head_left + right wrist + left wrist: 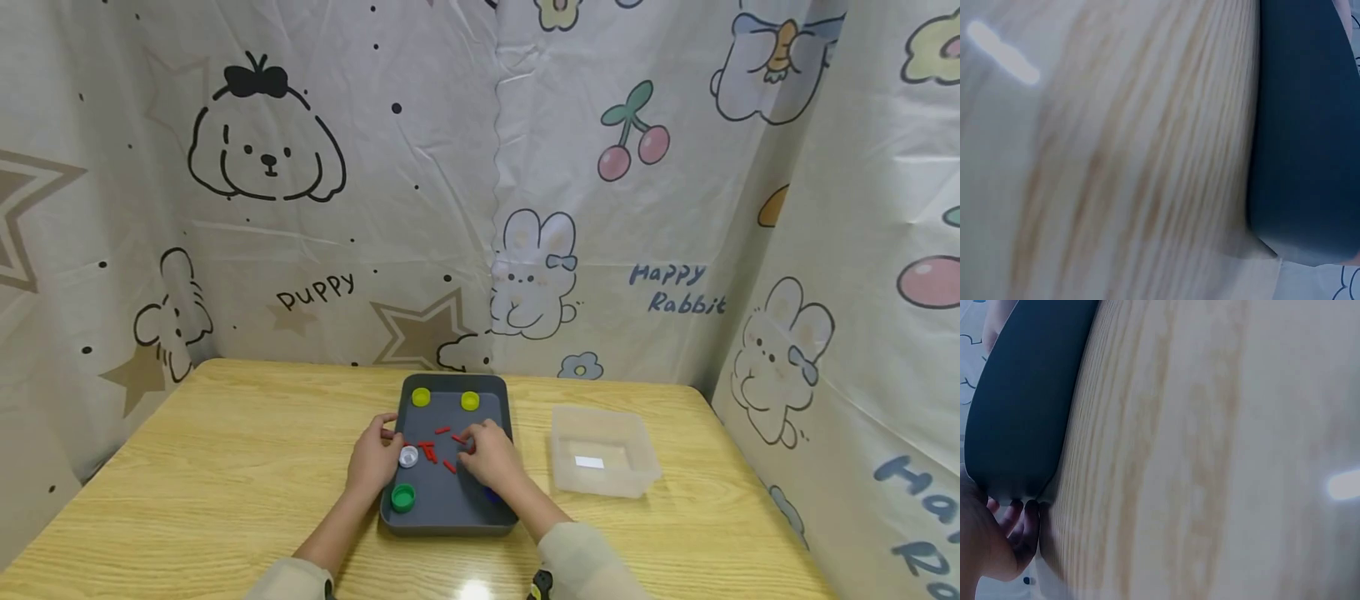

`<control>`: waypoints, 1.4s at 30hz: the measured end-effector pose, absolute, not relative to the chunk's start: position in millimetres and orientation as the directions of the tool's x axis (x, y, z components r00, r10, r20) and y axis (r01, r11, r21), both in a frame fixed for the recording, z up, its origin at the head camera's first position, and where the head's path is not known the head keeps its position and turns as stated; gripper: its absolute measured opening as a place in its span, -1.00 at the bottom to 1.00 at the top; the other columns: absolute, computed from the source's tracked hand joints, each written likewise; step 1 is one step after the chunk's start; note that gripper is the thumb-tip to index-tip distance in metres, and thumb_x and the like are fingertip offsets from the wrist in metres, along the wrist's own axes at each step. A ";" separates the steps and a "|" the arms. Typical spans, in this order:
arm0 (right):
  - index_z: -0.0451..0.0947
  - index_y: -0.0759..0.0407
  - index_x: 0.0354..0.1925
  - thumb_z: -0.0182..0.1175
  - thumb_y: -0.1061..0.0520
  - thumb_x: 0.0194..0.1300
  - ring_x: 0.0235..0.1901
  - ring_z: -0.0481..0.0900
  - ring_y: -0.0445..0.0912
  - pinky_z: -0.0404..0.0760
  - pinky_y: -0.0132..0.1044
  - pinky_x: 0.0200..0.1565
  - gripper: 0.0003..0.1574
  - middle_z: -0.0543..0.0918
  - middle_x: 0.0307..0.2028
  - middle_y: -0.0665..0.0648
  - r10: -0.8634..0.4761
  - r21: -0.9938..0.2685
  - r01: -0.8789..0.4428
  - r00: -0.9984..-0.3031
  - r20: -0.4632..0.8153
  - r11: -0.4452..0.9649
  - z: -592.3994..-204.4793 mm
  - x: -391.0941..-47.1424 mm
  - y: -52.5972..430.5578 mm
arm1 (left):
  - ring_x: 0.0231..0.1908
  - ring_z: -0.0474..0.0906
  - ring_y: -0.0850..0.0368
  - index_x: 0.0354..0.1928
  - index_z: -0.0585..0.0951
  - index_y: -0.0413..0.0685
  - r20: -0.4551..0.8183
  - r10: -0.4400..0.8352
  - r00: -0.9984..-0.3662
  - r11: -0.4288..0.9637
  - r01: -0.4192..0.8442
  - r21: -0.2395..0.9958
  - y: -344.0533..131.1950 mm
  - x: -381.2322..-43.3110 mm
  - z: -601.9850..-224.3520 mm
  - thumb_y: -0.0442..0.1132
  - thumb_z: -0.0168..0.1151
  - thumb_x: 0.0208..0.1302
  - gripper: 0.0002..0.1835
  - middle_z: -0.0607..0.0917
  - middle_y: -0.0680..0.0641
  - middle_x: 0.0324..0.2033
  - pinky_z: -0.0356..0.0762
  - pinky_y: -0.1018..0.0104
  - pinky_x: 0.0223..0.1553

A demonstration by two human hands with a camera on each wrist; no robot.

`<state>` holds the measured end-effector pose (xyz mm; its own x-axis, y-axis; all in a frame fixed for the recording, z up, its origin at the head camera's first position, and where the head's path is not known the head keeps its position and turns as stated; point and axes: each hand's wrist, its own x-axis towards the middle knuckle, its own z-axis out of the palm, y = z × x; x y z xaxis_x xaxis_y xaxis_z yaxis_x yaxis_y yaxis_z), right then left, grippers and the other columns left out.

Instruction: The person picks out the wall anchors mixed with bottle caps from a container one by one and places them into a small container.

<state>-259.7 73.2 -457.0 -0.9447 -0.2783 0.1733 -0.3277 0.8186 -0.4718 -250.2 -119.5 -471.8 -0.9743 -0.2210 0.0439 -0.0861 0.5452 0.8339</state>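
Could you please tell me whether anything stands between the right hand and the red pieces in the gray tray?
Nothing visible does: in the head view, the right hand is over the gray tray, beside the nearest red pieces; contact is unclear.

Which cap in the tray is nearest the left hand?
The white cap, beside the left hand; the green cap sits at the near end of the tray, both yellow caps at its far end.

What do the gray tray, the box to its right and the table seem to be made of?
Tray: likely matte plastic, judging by its even gray color and smooth, rounded corners.
Box: probably frosted plastic; its walls are translucent.
Table: wood or wood-look laminate, with visible grain and a glossy glare spot.
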 end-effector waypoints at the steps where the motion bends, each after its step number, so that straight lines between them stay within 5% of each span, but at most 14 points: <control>1: 0.62 0.19 -0.19 0.34 0.16 0.04 -0.43 0.48 -0.12 0.46 -0.34 -0.37 -0.70 0.49 -0.37 0.09 -0.274 -0.469 -0.327 -0.945 0.181 0.820 -458.4 -260.5 72.7 | -0.23 0.53 0.01 0.19 0.43 -0.07 0.043 -0.223 -0.974 0.543 -0.087 0.835 -119.2 -250.0 -471.7 -0.22 0.06 0.28 -0.57 0.62 -0.18 -0.16 0.42 0.24 -0.30; 19: 0.64 0.19 -0.27 0.30 0.20 0.05 -0.37 0.44 -0.07 0.44 -0.28 -0.34 -0.80 0.51 -0.38 0.11 -0.265 -0.449 -0.318 -0.948 0.177 0.835 -466.0 -264.1 71.1 | -0.20 0.56 -0.01 0.19 0.43 -0.09 0.060 -0.219 -0.974 0.551 -0.073 0.831 -119.2 -250.0 -473.9 -0.22 0.07 0.28 -0.58 0.63 -0.19 -0.16 0.46 0.15 -0.24; 42: 0.62 0.18 -0.49 0.29 0.20 0.03 -0.42 0.46 -0.13 0.42 -0.35 -0.38 -0.95 0.50 -0.43 0.08 -0.299 -0.441 -0.414 -0.903 0.307 0.797 -413.3 -254.1 96.6 | -0.16 0.55 -0.05 0.20 0.42 -0.08 0.051 -0.224 -0.973 0.548 -0.083 0.832 -120.5 -252.2 -475.8 -0.21 0.06 0.29 -0.57 0.62 -0.20 -0.13 0.48 0.10 -0.17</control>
